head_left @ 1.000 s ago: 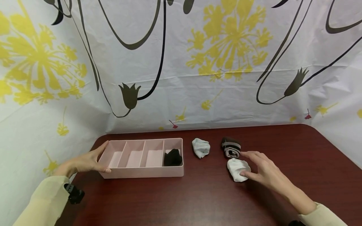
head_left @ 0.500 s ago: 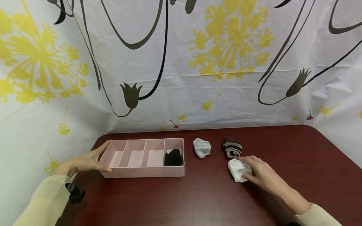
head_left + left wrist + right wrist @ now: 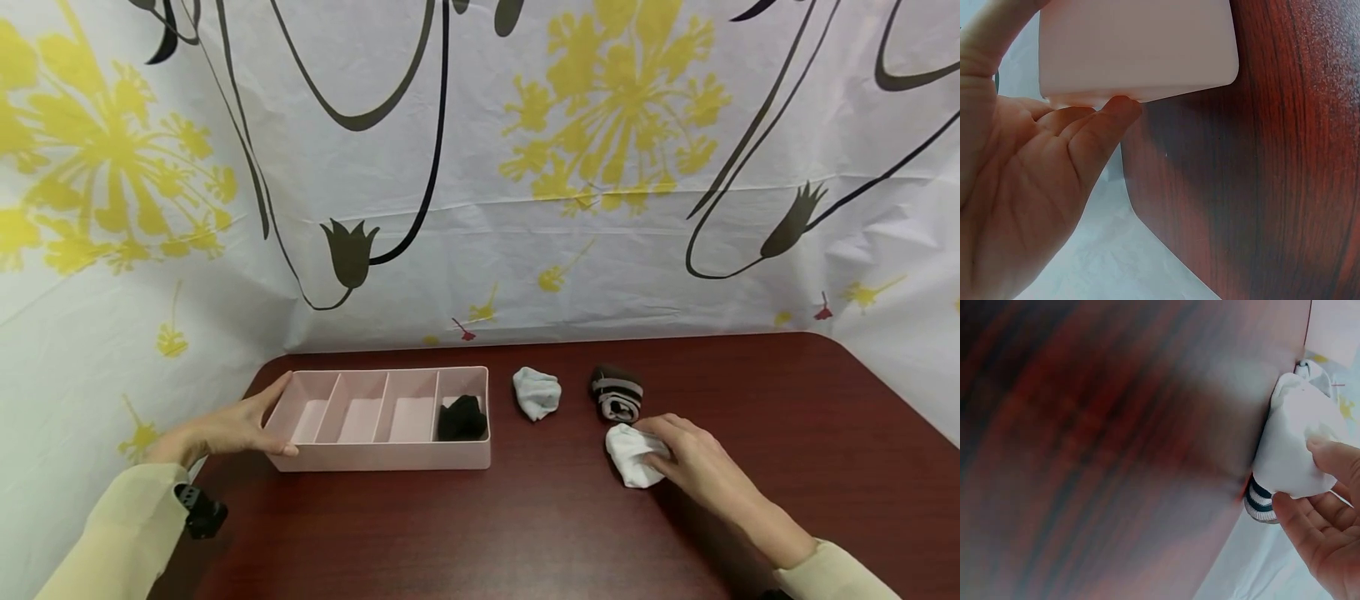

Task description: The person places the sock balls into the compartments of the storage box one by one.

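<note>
My left hand (image 3: 225,433) holds the left end of a pink divided box (image 3: 382,457), thumb at the front corner and fingers at the far corner. In the left wrist view, the fingers (image 3: 1088,140) lie against the box's end wall (image 3: 1138,47). Over on the right, my right hand (image 3: 701,467) pinches a white balled-up sock (image 3: 632,457) between thumb and fingers. The right wrist view shows that white sock (image 3: 1300,440) close up, with the thumb on one side. Just behind it sits a striped rolled sock (image 3: 617,393), brown, black and grey.
A black bundled sock (image 3: 461,418) lies in the box's rightmost compartment. A pale grey balled sock (image 3: 536,393) stands between the box and the striped sock. Everything rests on a dark red-brown table (image 3: 480,533), backed by a patterned white curtain (image 3: 465,167).
My right hand has come in leftward onto the white sock, and its fingers have drawn together on the cloth. The left hand and the box keep their places.
</note>
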`<state>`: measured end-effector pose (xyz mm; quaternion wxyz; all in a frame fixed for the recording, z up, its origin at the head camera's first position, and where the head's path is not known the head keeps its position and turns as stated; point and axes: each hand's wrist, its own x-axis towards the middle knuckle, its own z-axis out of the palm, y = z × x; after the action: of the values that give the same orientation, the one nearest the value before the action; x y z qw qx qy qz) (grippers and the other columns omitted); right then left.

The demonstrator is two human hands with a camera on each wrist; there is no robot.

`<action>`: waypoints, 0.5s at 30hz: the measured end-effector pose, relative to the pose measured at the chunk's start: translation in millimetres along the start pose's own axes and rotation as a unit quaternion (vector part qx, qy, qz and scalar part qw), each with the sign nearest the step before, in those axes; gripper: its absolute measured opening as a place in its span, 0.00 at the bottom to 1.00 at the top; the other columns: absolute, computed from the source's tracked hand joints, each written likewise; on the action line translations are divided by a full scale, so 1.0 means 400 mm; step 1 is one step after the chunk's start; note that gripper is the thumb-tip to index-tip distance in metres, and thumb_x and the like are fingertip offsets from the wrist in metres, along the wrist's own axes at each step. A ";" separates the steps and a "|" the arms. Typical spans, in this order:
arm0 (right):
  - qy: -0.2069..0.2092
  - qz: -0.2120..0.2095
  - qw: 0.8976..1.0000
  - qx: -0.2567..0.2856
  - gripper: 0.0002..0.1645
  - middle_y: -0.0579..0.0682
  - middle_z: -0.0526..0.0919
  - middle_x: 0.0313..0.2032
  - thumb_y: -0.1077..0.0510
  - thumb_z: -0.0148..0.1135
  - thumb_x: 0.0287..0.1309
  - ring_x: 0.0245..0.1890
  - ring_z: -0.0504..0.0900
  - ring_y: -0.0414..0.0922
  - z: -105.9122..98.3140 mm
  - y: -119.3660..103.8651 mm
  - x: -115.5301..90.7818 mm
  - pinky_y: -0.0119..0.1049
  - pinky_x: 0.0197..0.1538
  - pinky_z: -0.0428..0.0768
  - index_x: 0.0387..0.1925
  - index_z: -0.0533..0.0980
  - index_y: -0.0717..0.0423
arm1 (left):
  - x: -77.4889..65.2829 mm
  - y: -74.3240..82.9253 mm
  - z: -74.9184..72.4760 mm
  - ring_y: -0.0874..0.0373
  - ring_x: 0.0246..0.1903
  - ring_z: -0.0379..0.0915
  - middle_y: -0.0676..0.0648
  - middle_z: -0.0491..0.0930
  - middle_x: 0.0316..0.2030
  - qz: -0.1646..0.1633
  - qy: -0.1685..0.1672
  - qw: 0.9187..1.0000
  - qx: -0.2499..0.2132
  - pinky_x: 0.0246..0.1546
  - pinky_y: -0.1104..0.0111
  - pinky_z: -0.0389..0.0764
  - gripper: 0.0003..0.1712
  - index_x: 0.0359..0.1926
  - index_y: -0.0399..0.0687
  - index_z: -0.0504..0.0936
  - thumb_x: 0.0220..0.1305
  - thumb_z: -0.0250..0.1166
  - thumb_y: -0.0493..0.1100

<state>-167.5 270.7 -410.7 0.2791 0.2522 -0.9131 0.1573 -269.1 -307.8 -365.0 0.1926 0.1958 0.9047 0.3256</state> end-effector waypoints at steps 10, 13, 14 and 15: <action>0.034 -0.008 0.999 0.010 0.25 0.41 0.80 0.32 0.73 0.73 0.27 0.31 0.76 0.37 0.002 -0.017 0.015 0.23 0.35 0.69 0.33 0.78 0.53 | -0.003 0.005 -0.002 0.26 0.67 0.31 0.29 0.31 0.71 -0.002 -0.009 1.000 0.001 0.58 0.32 0.47 0.69 0.73 0.42 0.28 0.48 0.73 0.49; 0.039 -0.008 0.999 0.016 0.24 0.41 0.80 0.33 0.73 0.73 0.28 0.31 0.76 0.36 0.001 -0.029 0.024 0.23 0.34 0.69 0.34 0.79 0.53 | -0.004 0.005 -0.002 0.26 0.67 0.31 0.29 0.31 0.71 -0.004 -0.010 1.000 0.001 0.57 0.32 0.46 0.69 0.73 0.42 0.28 0.48 0.73 0.49; 0.040 -0.007 0.999 0.019 0.24 0.41 0.80 0.33 0.72 0.73 0.29 0.31 0.76 0.36 0.001 -0.033 0.028 0.23 0.34 0.69 0.34 0.79 0.53 | -0.005 0.005 -0.002 0.26 0.67 0.30 0.29 0.30 0.71 -0.004 -0.011 1.000 -0.001 0.57 0.32 0.46 0.70 0.73 0.42 0.28 0.48 0.73 0.49; 0.041 -0.006 0.999 0.021 0.24 0.41 0.80 0.33 0.72 0.73 0.30 0.31 0.75 0.36 0.001 -0.037 0.032 0.22 0.34 0.69 0.34 0.79 0.52 | -0.005 0.005 -0.002 0.26 0.67 0.31 0.29 0.31 0.71 -0.005 -0.011 1.000 0.000 0.57 0.32 0.47 0.70 0.73 0.42 0.28 0.48 0.73 0.49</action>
<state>-168.7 253.4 -401.3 0.3118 0.2568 -0.8958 0.1853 -267.5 -307.9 -362.7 0.2041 0.1948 0.9034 0.3229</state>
